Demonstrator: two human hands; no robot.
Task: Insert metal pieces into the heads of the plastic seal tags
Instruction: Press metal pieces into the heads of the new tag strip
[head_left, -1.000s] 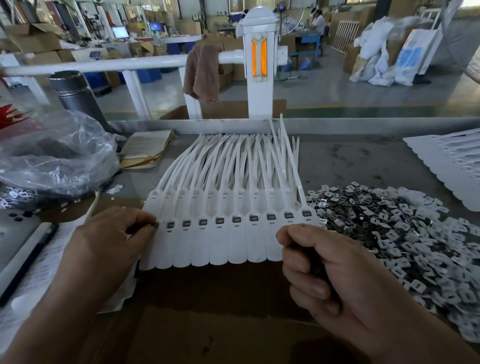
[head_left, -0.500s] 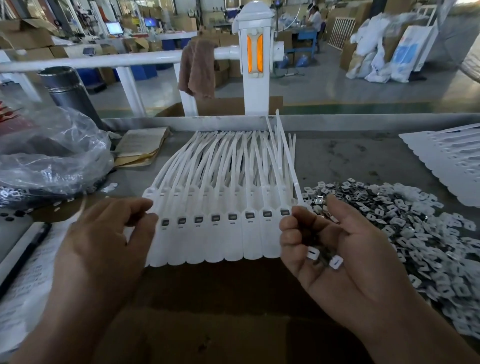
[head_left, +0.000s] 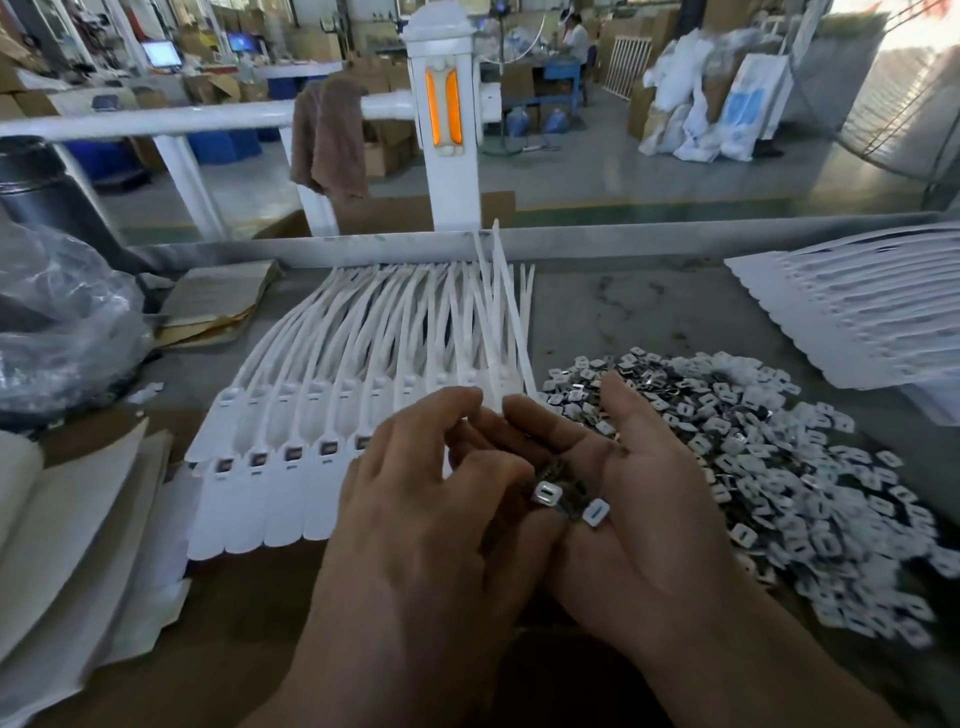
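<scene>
Head view: white seal tags (head_left: 311, 431) lie side by side on the table (head_left: 649, 312), heads toward the person and tails fanning to the far edge. Several heads show a dark insert.
Metal pieces: a few metal pieces (head_left: 563, 493) rest in the right palm. A large pile (head_left: 810, 467) of them sits just right of the tags.
Right hand: the right hand (head_left: 639, 499) is palm up with its fingers loosely spread, cupping those pieces.
Left hand: the left hand (head_left: 441, 499) reaches over the right palm with bent fingers. I cannot tell whether they pinch a piece.
Surface: grey, stained table with a raised metal lip at the far edge. A cardboard sheet (head_left: 234, 654) lies under the near end.
Room: a workshop with a concrete floor (head_left: 623, 171), boxes and sacks.
Around: a second tag stack (head_left: 857, 322) on the right. On the left are a plastic bag (head_left: 67, 332), a flask (head_left: 36, 192) and papers (head_left: 67, 545). A towel (head_left: 327, 140) hangs on a white rail (head_left: 156, 122).
In the way: both hands cover the rightmost tag heads.
</scene>
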